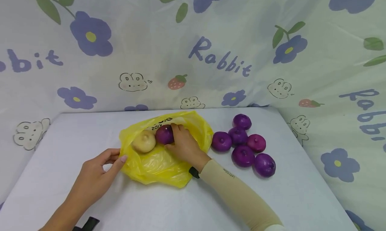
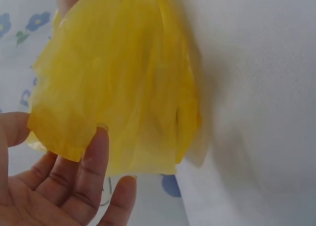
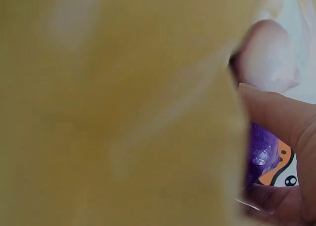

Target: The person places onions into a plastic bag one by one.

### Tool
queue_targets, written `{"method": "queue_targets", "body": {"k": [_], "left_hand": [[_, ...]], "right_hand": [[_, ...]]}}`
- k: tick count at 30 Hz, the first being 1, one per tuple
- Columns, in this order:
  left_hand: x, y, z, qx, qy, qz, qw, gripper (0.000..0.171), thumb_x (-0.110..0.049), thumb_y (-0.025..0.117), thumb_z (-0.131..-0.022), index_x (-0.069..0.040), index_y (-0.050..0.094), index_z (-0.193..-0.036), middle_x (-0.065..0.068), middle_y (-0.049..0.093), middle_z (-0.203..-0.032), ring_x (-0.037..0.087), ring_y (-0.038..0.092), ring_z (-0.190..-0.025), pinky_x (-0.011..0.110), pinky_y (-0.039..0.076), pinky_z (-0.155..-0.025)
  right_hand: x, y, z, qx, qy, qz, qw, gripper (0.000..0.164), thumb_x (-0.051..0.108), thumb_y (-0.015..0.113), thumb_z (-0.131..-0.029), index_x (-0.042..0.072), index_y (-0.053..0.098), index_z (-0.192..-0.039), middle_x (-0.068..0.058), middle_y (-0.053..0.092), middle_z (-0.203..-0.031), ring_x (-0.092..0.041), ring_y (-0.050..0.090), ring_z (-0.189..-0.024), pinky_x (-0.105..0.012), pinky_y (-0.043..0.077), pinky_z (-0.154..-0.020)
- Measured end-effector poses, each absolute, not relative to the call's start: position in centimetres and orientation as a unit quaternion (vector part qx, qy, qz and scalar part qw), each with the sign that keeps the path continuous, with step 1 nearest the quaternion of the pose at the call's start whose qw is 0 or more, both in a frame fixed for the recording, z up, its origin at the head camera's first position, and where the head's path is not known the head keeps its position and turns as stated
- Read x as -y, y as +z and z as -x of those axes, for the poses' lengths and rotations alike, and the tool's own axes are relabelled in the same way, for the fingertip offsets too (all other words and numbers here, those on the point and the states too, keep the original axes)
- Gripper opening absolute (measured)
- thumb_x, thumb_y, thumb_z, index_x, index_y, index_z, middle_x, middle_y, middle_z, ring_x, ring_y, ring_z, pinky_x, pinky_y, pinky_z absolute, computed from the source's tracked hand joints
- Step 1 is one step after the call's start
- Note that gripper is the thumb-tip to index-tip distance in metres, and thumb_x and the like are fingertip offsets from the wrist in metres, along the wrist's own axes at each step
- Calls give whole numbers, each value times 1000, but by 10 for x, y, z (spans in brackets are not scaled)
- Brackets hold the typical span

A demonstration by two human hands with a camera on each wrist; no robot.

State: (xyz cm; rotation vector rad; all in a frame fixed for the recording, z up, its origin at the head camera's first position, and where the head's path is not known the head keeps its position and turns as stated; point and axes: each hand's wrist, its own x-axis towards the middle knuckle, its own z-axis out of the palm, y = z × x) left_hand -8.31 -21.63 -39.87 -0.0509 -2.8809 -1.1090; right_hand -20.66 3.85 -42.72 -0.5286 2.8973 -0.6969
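Purple onion (image 1: 163,136) sits inside the yellow bag (image 1: 156,167) on the tabletop (image 1: 48,190). From the left, the grip of the left hand (image 1: 97,173) pinches the bag's edge, best held wide and steady; past a pale onion (image 1: 144,141), the grip of the right hand (image 1: 184,144) grasps the purple onion, ideally without snagging plastic or nudging the six loose onions (image 1: 238,136) just beside the bag.

Soft, even light fills the head view, glinting on the onions (image 1: 264,165). The left wrist view is dimmer, the bag (image 2: 128,92) shadowing the worktop (image 2: 266,137). In the right wrist view, the bag is a close yellow blur.
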Motion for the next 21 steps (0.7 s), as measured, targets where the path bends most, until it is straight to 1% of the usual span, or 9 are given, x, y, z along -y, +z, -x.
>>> {"method": "queue_targets", "body": {"k": [4,9,14,21], "left_hand": [[215,-398,84,933,-358,14,20,45,-46,60,-106,-10,65,-133,6,74,-114,36,63,-116,59,52,-86],[215,-398,84,933,-359,12,30,42,-44,61,-106,-11,66,-132,6,74,-113,37,63,-117,62,52,-86],[215,-398,85,932,-358,19,44,38,-41,63,-106,-12,67,-129,4,75,-110,36,64,-115,59,52,-84],[214,-398,85,934,-355,21,43,38,-42,62,-106,-12,67,-129,4,75,-110,36,64,-116,57,53,-82]], "right_hand": [[-38,-429,207,-959,-219,168,60,82,38,80,-94,7,39,-157,-13,53,-148,-29,56,-128,-41,50,-106],[-35,-428,208,-960,-213,173,57,82,40,80,-94,8,40,-157,-12,55,-146,-30,59,-124,-44,52,-102],[-31,-428,208,-965,-195,167,54,82,47,78,-94,11,40,-157,-9,56,-146,-30,60,-123,-46,54,-97],[-28,-432,208,-970,-180,160,37,84,55,76,-92,11,43,-156,-8,59,-144,-29,59,-121,-48,55,-94]]}}
